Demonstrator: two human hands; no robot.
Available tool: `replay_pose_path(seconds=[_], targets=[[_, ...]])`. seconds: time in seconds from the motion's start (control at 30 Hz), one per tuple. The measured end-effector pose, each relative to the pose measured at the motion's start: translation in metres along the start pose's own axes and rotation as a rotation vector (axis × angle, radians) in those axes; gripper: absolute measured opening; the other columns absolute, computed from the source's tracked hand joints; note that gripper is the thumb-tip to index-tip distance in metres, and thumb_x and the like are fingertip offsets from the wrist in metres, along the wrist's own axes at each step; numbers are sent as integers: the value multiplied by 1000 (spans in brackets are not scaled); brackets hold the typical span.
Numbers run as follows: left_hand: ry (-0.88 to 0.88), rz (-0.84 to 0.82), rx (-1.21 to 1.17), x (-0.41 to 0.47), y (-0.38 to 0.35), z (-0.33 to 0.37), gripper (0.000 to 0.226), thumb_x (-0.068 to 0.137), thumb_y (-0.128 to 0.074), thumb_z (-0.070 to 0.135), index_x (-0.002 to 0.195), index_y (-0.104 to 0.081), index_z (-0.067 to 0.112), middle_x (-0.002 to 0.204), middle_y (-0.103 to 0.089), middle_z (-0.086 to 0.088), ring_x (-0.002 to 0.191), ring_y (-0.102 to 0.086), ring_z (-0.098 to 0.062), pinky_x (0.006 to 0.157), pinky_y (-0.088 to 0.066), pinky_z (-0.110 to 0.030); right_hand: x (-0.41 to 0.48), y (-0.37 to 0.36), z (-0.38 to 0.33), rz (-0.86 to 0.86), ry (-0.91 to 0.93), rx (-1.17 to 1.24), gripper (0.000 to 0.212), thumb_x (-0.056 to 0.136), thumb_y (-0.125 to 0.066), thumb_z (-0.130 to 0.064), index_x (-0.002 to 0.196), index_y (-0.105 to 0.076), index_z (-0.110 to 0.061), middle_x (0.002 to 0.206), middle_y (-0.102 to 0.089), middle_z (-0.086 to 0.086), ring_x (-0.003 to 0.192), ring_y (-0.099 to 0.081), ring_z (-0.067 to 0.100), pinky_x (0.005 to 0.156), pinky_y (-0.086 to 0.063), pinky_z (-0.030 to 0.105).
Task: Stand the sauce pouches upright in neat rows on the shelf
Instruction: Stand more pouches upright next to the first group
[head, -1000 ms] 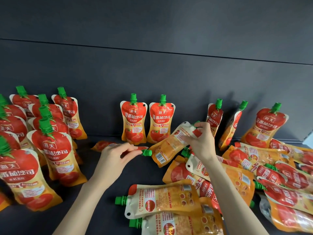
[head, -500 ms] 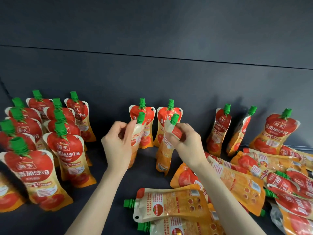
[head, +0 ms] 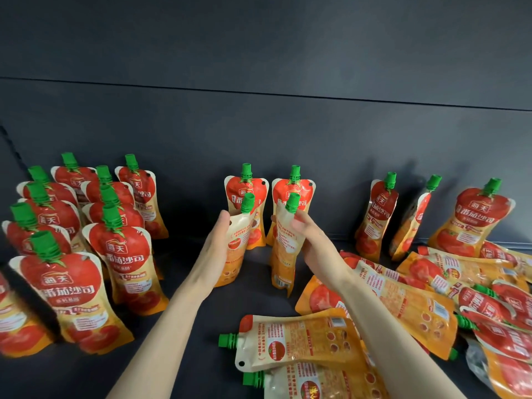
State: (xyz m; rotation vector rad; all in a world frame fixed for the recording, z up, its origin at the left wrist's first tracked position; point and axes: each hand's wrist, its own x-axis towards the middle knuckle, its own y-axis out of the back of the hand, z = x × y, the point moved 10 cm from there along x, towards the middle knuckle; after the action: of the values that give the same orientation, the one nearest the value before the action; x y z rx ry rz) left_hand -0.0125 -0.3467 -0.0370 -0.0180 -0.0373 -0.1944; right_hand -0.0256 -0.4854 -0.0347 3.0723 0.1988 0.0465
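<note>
Left block [head: 123, 254]: pouches standing cap-up in tight rows, left of the frame, red fronts toward the camera.
Left hand [head: 214, 249]: wrapped round the side of the left pouch [head: 237, 246], thumb up near its neck.
Left pouch: centre of the frame, long axis near vertical, green cap on top, pale back toward the camera. I cannot tell whether its base touches the shelf [head: 253, 300].
Back pair [head: 293, 191]: two pouches upright against the wall, directly behind the two held ones.
Right pouch [head: 283, 254]: just right of the left pouch, cap up and leaning slightly, pale back showing too.
Right hand [head: 313, 240]: pinches the right pouch high up, just under the cap (motion blur hides the fingertips).
Right trio [head: 377, 214]: three more standing at the wall, the middle one turned edge-on.
Heap [head: 403, 298]: many pouches lying flat, lower right of the frame, nearest the right hand.
Next move, as I judge it: each held pouch hangs below its grip and already sits in line with a back pouch, so it likely needs only setting down, perhaps turning front-out to match.
</note>
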Motion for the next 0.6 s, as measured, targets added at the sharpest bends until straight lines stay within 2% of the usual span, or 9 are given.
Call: replay_pose_path(seconds=[0.03, 0.07, 0.17, 0.27, 0.33, 0.4, 0.47, 0.53, 0.6], targets=[[13, -14, -2, 0, -1, -1, 40, 94, -14, 52, 111, -47, 38, 101, -58, 15, 97, -55, -4, 92, -37, -31, 0, -2, 1, -17, -1, 71, 91, 61, -60, -73, 139, -36, -33, 142, -47, -5, 132, -42, 17, 115, -25, 49], [25, -26, -9, 0, -1, -2, 39, 93, -16, 54, 110, -48, 39, 102, -58, 14, 98, -55, -4, 92, -37, -31, 0, -3, 0, -22, 3, 142, 91, 64, -59, -71, 141, -36, -28, 140, -50, -3, 130, -45, 18, 114, -26, 50], [23, -74, -46, 1, 0, -4, 40, 83, -35, 67, 110, -52, 43, 112, -61, 11, 110, -56, -12, 97, -39, -37, -1, 0, 1, -4, -4, 239, 76, 71, -57, -60, 137, -43, -25, 135, -55, -1, 125, -51, 18, 113, -31, 47], [-47, -104, -3, 6, 3, -3, 60, 68, -52, 71, 120, -50, 41, 122, -60, 10, 118, -54, -11, 104, -39, -41, -1, -1, 4, -24, -15, 120, 90, 61, -65, -71, 137, -40, -32, 137, -52, -8, 128, -47, 14, 113, -31, 43], [-69, -96, 87, 8, 3, -4, 65, 62, -58, 72, 119, -47, 45, 124, -57, 12, 118, -53, -8, 105, -39, -39, -2, 1, 2, 9, -3, 9, 83, 65, -61, -72, 136, -39, -35, 131, -52, -12, 123, -48, 10, 109, -36, 37], [-79, -77, 162, 9, 3, -3, 64, 57, -62, 71, 115, -45, 48, 124, -55, 13, 117, -52, -7, 102, -41, -34, -3, 7, -2, 81, 27, -62, 76, 68, -57, -62, 133, -38, -29, 119, -54, -13, 110, -55, 6, 95, -45, 25], [-106, -29, 209, 10, 5, 1, 66, 57, -69, 68, 114, -46, 42, 122, -55, 10, 113, -54, -6, 98, -44, -31, -4, 12, -6, 141, 49, -111, 67, 72, -58, -53, 129, -39, -22, 114, -57, -10, 103, -58, 7, 88, -50, 24], [-129, 25, 200, 11, 10, 4, 70, 58, -74, 62, 113, -47, 28, 113, -59, 7, 107, -58, -7, 93, -47, -30, -4, 17, -5, 183, 41, -131, 58, 77, -61, -45, 124, -40, -20, 111, -59, -8, 100, -61, 8, 85, -51, 24], [-134, 90, 172, 11, 17, 5, 71, 54, -69, 56, 112, -48, 21, 107, -62, 7, 101, -60, -8, 85, -50, -27, -3, 21, -3, 220, 30, -121, 61, 72, -65, -45, 122, -42, -19, 112, -60, -6, 100, -62, 10, 88, -52, 28]])
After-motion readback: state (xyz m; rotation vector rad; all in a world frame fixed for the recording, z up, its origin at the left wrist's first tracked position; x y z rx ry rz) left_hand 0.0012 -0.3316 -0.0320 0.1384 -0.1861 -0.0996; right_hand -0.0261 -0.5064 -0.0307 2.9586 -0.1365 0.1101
